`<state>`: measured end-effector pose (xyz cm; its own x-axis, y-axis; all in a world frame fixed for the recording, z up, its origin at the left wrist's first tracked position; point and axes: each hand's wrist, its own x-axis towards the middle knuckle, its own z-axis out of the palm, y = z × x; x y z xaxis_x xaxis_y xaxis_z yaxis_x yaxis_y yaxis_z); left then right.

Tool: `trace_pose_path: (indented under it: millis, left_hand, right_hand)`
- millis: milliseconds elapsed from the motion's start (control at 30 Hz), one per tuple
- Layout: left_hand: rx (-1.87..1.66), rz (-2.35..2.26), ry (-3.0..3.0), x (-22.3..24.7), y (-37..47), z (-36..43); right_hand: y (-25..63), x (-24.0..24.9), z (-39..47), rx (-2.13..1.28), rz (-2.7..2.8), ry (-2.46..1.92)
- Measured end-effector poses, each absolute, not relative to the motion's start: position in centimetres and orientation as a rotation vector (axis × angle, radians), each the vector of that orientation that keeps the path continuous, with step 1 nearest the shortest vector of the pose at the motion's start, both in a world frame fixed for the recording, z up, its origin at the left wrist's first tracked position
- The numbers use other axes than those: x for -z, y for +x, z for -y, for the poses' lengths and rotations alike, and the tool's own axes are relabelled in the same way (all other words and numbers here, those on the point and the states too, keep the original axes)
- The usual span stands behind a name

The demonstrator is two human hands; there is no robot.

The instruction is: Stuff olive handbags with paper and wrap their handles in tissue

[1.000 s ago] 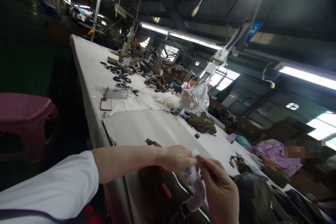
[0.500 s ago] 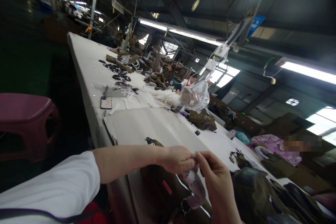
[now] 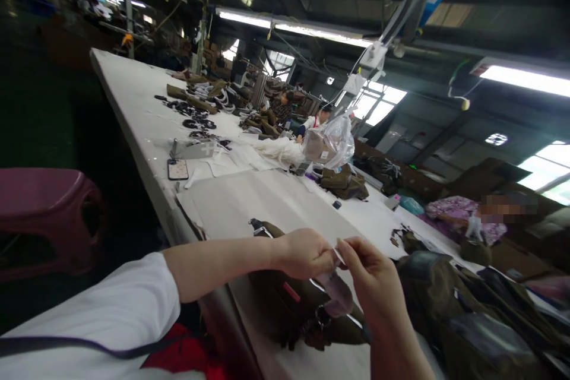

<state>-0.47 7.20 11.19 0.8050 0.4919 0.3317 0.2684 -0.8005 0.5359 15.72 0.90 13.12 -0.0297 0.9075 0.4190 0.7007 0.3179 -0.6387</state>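
Observation:
My left hand [image 3: 303, 254] and my right hand [image 3: 371, 273] meet above the near part of the table, fingertips almost touching. Both are closed in a pinch around the upper end of a pinkish-grey strip [image 3: 338, 295], where a thin whitish edge shows between them. The strip hangs down over a dark olive bag [image 3: 271, 285] lying on the table, which has a metallic zip and a small red tag [image 3: 291, 291]. Near the strip's lower end is a metal ring [image 3: 321, 316]; whether it joins the strip I cannot tell. Fingers hide the strip's top.
The long white table [image 3: 222, 202] carries a phone [image 3: 177, 170], dark straps [image 3: 196, 124] and a plastic-wrapped bundle [image 3: 327, 145]. More olive bags [image 3: 463, 309] are piled at right. A pink stool [image 3: 44, 214] stands left. A person in a floral top [image 3: 452, 209] works across the table.
Both hands have risen slightly in view, still pinching the strip, and a whitish edge now shows between the fingertips. The camera view has shifted. The person across now holds up something pale.

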Motion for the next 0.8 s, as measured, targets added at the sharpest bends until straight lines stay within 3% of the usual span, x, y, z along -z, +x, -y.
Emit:
trace_pose_path:
  millis: [233,367,567,667,800]
  left_hand:
    - [-0.857,-0.348,2.415,-9.2,-0.5,-7.8]
    - [-1.082,-0.257,2.346,-10.4,0.0,-7.5]
    - [-0.898,-0.324,2.471,-9.6,2.9,-7.2]
    - [-1.004,-0.397,2.507,-8.0,3.0,-8.3]
    - [-1.452,-0.547,2.471,-8.5,2.2,-10.6]
  right_hand:
    - [14.7,-16.5,-0.2,0.609,1.605,-1.147]
    - [14.3,-17.8,-0.2,0.578,1.737,-1.154]
    - [15.6,-16.4,0.6,0.636,1.674,-1.149]
    - [18.4,-13.3,2.1,0.457,1.531,-1.241]
    - [21.6,-5.9,5.4,0.434,1.222,-1.448]
